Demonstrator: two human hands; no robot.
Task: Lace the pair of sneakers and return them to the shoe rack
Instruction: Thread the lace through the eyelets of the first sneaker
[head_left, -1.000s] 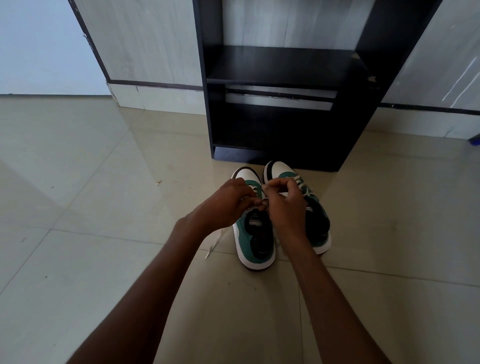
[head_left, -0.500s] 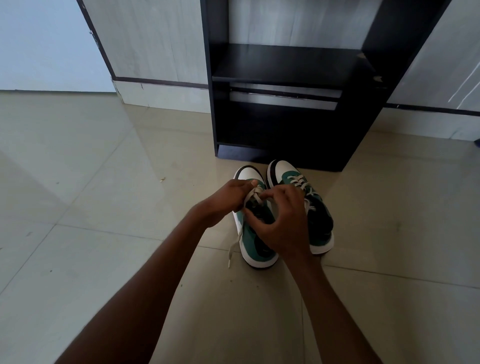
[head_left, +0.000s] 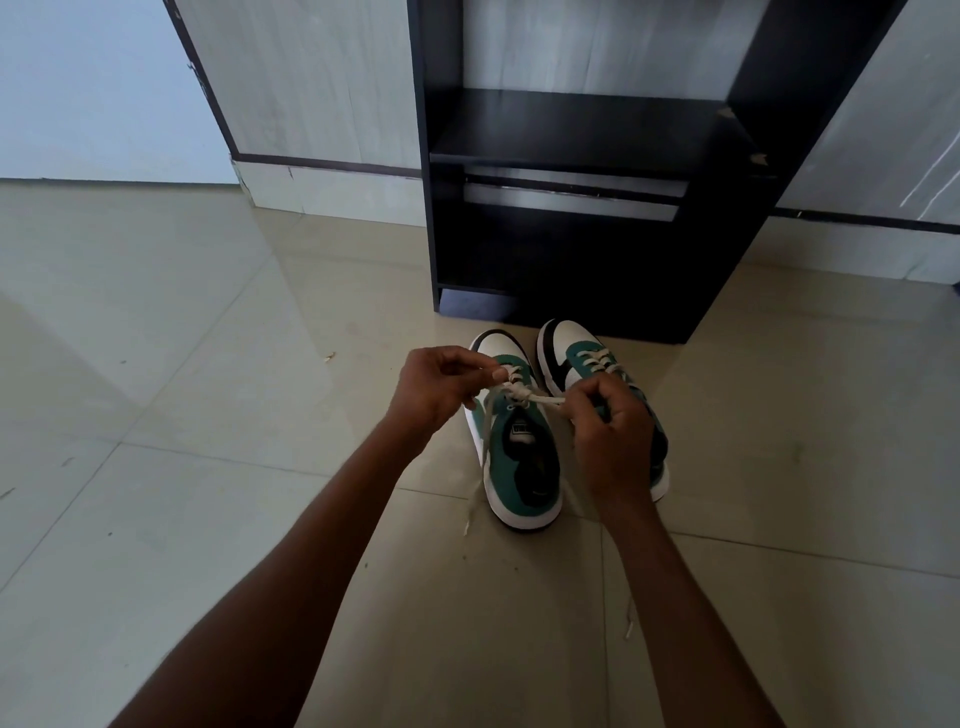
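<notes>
two green, white and black sneakers sit side by side on the shiny tile floor (head_left: 208, 415), just near the tall black wooden shoe rack (head_left: 587, 249), whose shelves look bare. the left hand (head_left: 436, 395) and the right hand (head_left: 608, 431) are a little apart, each pinched on an end of the white lace (head_left: 535, 399) of the left sneaker (head_left: 519, 467), pulling a knot tight. the right sneaker (head_left: 576, 364) looks laced, so next i think comes a bow, then both go on a shelf.
</notes>
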